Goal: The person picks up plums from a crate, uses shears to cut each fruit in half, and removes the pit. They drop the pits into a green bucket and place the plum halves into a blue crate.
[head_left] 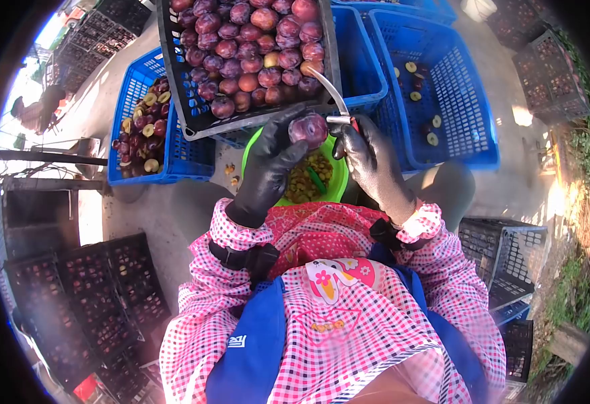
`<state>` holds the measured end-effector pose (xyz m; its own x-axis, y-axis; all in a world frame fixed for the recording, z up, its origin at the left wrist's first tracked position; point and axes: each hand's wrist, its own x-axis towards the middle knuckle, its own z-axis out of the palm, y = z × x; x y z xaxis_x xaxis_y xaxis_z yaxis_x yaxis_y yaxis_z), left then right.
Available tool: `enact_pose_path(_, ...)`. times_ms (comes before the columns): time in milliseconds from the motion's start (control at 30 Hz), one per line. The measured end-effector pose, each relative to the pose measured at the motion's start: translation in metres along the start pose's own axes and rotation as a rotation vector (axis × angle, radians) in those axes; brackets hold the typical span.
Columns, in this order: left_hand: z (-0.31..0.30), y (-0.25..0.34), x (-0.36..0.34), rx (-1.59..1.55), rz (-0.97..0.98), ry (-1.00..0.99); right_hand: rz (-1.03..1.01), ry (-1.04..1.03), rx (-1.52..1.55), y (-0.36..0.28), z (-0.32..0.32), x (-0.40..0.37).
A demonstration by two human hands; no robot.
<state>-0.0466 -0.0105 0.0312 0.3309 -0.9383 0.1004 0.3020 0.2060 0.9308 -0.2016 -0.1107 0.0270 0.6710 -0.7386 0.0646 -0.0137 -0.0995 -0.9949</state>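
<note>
My left hand [268, 158], in a black glove, is closed around a whole purple plum [309, 129]. My right hand [370, 156], gloved the same way, grips a small curved knife [333, 87] with a red handle. The blade points up and to the left, just beyond the plum. Under both hands stands a bright green basin [339, 180], holding yellowish-brown pieces [301, 183] and a green-handled tool [316, 179]. In front of my hands, a black crate [194, 126] full of whole plums [248, 82] rests tilted on blue crates.
At the left, a blue crate [174, 151] holds cut plums [148, 121]. A larger blue crate [487, 145] on the right contains a few halves [432, 139]. Stacked black crates [83, 296] stand lower left, more [550, 77] upper right. A grey crate [503, 252] sits by my right side.
</note>
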Motion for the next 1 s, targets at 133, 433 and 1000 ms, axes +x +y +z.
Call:
enact_pose_path(133, 0.003, -0.001, -0.002, -0.051, -0.004, 0.057, -0.073, -0.044, -0.057, -0.014, 0.004, -0.001)
enact_pose_path(433, 0.003, -0.007, -0.006, -0.26, -0.271, 0.054, -0.26, -0.012, -0.363, -0.01, 0.004, -0.003)
enact_pose_path(1000, 0.012, -0.006, -0.007, 0.688, 0.116, 0.041, -0.382, 0.082, -0.626, 0.014, 0.008, -0.01)
